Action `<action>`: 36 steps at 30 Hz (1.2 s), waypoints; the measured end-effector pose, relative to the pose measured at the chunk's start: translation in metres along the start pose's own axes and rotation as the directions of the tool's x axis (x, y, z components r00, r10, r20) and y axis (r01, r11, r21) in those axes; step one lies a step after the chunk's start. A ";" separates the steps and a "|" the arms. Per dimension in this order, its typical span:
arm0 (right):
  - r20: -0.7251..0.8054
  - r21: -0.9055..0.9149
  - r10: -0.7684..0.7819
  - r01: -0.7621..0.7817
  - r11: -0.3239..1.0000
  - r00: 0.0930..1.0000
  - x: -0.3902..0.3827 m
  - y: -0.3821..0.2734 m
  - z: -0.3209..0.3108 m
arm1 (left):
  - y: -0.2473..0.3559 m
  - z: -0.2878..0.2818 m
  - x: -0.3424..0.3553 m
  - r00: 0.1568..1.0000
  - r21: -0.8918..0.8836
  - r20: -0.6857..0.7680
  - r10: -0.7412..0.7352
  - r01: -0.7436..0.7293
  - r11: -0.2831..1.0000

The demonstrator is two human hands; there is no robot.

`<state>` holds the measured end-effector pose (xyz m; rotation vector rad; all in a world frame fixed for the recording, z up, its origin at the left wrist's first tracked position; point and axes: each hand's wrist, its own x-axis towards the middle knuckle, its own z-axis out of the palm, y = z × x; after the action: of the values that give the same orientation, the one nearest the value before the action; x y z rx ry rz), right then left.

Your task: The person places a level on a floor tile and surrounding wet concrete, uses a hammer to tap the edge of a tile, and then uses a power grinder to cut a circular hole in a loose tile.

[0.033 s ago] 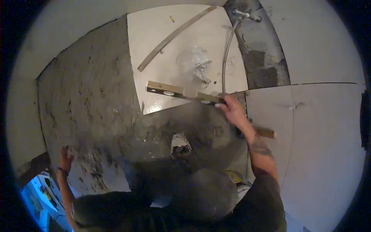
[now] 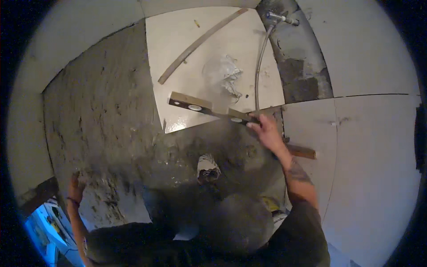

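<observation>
The right hand [image 2: 267,130] grips the right end of a spirit level [image 2: 202,105], fingers and thumb closed around it. The left hand [image 2: 76,189] is at the left side of the scene, near the left edge of the grey mortar bed [image 2: 98,102]. It is dim and blurred; whether its fingers are open or closed, and whether it touches the surface, cannot be determined.

The spirit level is at the centre of the scene, with its left end slightly farther than its right. Its left part overlies the near portion of a large white tile [image 2: 191,80]; its right end extends past the tile's near edge. Contact between level and tile cannot be confirmed. Pale round vial windows show along the level's side.

On the tile, a long narrow wooden strip [image 2: 202,43] runs diagonally from the left edge toward the far right corner. A crumpled translucent plastic sheet [image 2: 229,73] lies to the right of the strip. Farther right, a flexible hose [image 2: 259,62] descends from a metal valve [image 2: 282,18] and ends near the right hand.

Large pale panels [image 2: 369,178] occupy the right side. A wooden block [image 2: 302,152] is just beside the right forearm. Near the right upper arm is a partly hidden yellow object [image 2: 270,203]. A light-coloured object [image 2: 208,167] of unclear kind is near centre, on the near side of the level.
</observation>
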<state>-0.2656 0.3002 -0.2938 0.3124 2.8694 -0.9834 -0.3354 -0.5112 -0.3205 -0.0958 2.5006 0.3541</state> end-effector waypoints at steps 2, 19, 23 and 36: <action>-0.068 0.411 0.134 -0.095 0.907 0.989 -0.026 -0.001 0.029 | -0.017 -0.006 -0.035 0.998 -0.170 -0.038 -0.044 0.037 0.985; -0.057 0.900 0.608 -0.223 0.375 0.792 -0.059 0.033 -0.053 | 0.459 -0.020 0.047 0.442 0.234 0.578 0.686 -0.895 0.379; -0.230 0.747 0.591 -0.248 0.617 0.773 -0.028 0.076 -0.052 | 0.600 0.110 0.055 0.229 -0.049 0.489 0.842 -0.956 0.289; -0.162 0.886 0.687 -0.203 0.417 0.708 -0.051 -0.001 -0.039 | 0.685 0.272 0.052 0.601 -0.844 0.480 0.639 0.515 0.150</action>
<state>-0.2174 0.3152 -0.2542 1.5833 2.0691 -2.3024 -0.3273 0.2225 -0.4060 -0.2624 0.8446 1.7023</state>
